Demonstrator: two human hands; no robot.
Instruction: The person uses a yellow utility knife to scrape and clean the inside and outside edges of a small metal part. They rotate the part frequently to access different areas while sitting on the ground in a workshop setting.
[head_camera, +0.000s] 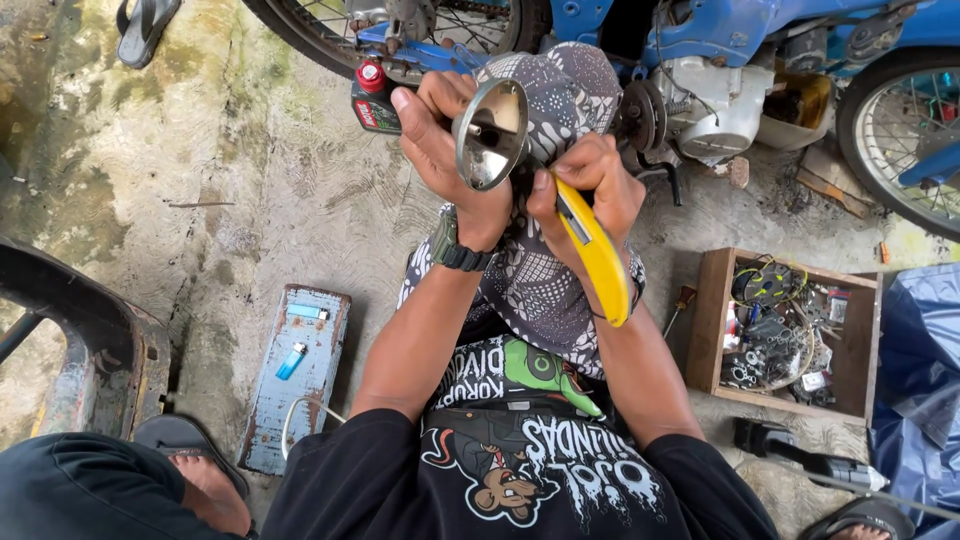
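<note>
Crouched on the stained concrete floor (250, 190), I work with both hands raised over my knees, and everything here is placed against the shiny metal funnel (490, 133) at the centre. Far left of the funnel, at the frame's edge, sits a dark rusted metal frame (95, 350); below and left of the funnel lies a worn blue-grey board (305, 370) with a small blue lighter (291, 360) on it. Above and well left of the funnel a sandal (145, 28) rests on the floor. Just left of the funnel and partly behind my thumb stands a dark oil bottle with a red cap (372, 95). My left hand (450, 150), a dark watch (455, 250) on its wrist, is clamped around the funnel's neck, its wide mouth turned toward me. Touching it on the right, my right hand (590, 190) is closed on a yellow-handled tool (598, 255) whose tip meets the funnel's underside; the contact point is hidden by my fingers. A patterned grey cloth (540, 290) drapes beneath both hands and blocks the view behind. Above and right of the funnel is a blue motorcycle (720, 60); lower right, a wooden box of small parts (785, 330).
</note>
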